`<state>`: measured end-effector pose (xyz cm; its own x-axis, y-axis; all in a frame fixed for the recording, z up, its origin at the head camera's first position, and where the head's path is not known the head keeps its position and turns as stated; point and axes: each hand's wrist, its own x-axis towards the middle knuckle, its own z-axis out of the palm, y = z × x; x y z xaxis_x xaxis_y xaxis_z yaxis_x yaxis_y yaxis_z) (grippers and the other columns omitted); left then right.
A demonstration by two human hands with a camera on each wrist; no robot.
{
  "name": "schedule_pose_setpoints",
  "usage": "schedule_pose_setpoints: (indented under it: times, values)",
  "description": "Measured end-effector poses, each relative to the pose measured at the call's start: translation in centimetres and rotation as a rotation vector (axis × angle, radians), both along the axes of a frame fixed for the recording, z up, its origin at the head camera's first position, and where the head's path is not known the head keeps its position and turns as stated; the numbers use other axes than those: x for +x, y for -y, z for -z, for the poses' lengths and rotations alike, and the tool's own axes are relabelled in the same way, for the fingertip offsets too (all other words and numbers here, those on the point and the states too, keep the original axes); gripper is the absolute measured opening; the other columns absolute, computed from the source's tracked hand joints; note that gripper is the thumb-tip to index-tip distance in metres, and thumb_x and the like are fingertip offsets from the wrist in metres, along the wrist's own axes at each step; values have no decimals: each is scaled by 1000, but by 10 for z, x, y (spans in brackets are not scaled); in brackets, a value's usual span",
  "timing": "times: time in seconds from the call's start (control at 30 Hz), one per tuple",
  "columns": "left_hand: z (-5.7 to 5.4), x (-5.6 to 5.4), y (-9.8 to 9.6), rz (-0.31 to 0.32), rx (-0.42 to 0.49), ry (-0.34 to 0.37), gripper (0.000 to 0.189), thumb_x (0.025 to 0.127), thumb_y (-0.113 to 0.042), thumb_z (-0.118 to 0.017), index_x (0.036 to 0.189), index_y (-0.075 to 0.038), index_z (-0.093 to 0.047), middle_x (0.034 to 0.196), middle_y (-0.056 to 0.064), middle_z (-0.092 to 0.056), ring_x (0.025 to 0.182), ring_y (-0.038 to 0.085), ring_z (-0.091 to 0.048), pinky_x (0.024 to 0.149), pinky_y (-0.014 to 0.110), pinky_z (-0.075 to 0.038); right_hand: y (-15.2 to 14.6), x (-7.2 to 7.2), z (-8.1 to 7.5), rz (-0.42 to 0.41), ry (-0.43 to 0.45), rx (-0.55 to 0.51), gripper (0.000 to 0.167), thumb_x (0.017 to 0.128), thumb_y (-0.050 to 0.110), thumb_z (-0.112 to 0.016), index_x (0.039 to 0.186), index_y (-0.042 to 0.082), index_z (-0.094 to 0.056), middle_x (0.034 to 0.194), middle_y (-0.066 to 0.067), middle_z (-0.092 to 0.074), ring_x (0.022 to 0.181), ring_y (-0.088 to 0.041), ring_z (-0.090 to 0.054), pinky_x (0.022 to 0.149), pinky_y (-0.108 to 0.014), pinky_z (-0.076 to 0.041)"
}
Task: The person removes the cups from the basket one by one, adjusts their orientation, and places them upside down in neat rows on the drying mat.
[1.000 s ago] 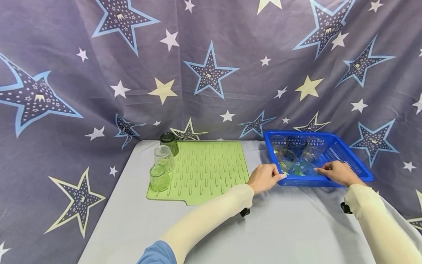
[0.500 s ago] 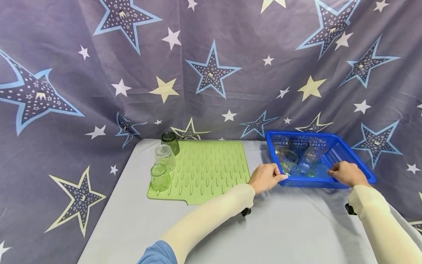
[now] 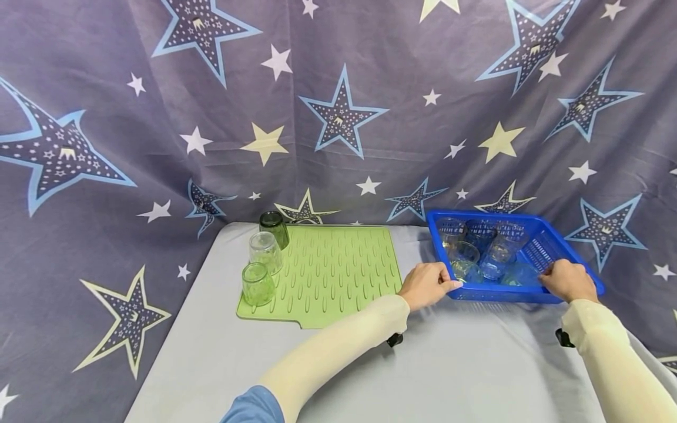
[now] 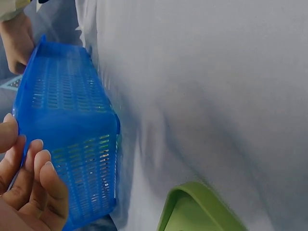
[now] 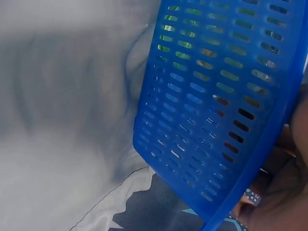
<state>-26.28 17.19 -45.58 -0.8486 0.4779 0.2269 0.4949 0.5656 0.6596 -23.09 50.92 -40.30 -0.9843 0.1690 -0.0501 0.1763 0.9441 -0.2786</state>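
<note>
Both hands on the blue basket, right of centre!

The blue basket (image 3: pixel 560 242) holds a jumble of clear glasses (image 3: pixel 497 255), too overlapped to count. The left hand (image 3: pixel 425 285) grips its near left corner, fingers curled; the right hand (image 3: pixel 568 281) grasps the near right rim. Three upturned glasses (image 3: pixel 264 252) stand along the green mat (image 3: pixel 333 270), centre left.

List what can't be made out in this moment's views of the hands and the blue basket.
- Head view: the count of clear glasses in the blue basket; they overlap and are see-through.
- Head view: the right hand fingertips, hidden behind the basket rim.
- Right wrist view: the hand is cut off by the frame edge; only the basket's slotted wall shows.
- Left wrist view: the left hand is partly cut off, so its contact with the basket is unclear.
</note>
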Motion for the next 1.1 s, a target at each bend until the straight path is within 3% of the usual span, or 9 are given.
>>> schedule_pose_setpoints:
  times: [0.23,0.57,0.67,0.8,0.9,1.0,1.03,1.1]
  values:
    - [-3,1,1,8,-12,28,30,96,-50,-70,79,-26,-61,67,-14,-58,57,5,-54,55,21,-45,-2,7,1,59,-186,26,26,90,17,-61,87,-6,-72,77,-25,-67,77,-51,-63,64,-62,-48]
    - [-2,-5,7,44,32,40,31,101,-47,-64,80,-24,-65,66,-12,-59,54,7,-54,54,22,-46,-5,23,-7,169,-280,-70,33,97,19,-60,95,-12,-71,78,-23,-69,82,-51,-61,64,-58,-48]
    - [-2,-8,11,49,52,60,34,104,-46,-59,85,-20,-68,67,-10,-59,56,8,-54,55,23,-45,-6,26,-7,169,-308,-113,35,99,19,-60,96,-13,-70,77,-22,-70,88,-51,-59,83,-64,-43]
    - [-3,-10,17,50,72,80,36,106,-46,-56,92,-16,-71,70,-9,-60,59,9,-53,58,23,-45,-3,27,-8,164,-316,-212,38,102,20,-57,102,-16,-69,84,-25,-72,99,-51,-56,107,-69,-22]
    - [-5,-11,21,58,95,94,37,106,-45,-55,93,-14,-71,70,-8,-60,60,9,-53,58,24,-45,3,28,-9,155,-301,-283,40,105,22,-55,109,-16,-69,92,-27,-74,106,-52,-56,111,-71,-16]
    - [-5,-11,24,69,129,112,36,107,-44,-56,94,-13,-70,71,-7,-60,60,10,-53,59,24,-45,11,29,-9,139,-286,-307,42,106,25,-55,114,-14,-69,96,-25,-75,104,-47,-61,102,-57,-41]
    - [-6,-10,25,75,144,122,36,106,-43,-56,95,-12,-70,71,-7,-61,61,10,-53,59,25,-46,14,29,-9,132,-285,-305,42,106,26,-56,115,-12,-69,96,-23,-75,100,-42,-63,92,-48,-50]
    - [-6,-10,26,87,168,140,36,106,-43,-56,96,-12,-70,73,-6,-62,62,10,-54,60,25,-47,19,30,-9,113,-272,-321,42,106,28,-56,117,-11,-69,97,-21,-76,90,-31,-66,72,-33,-54]
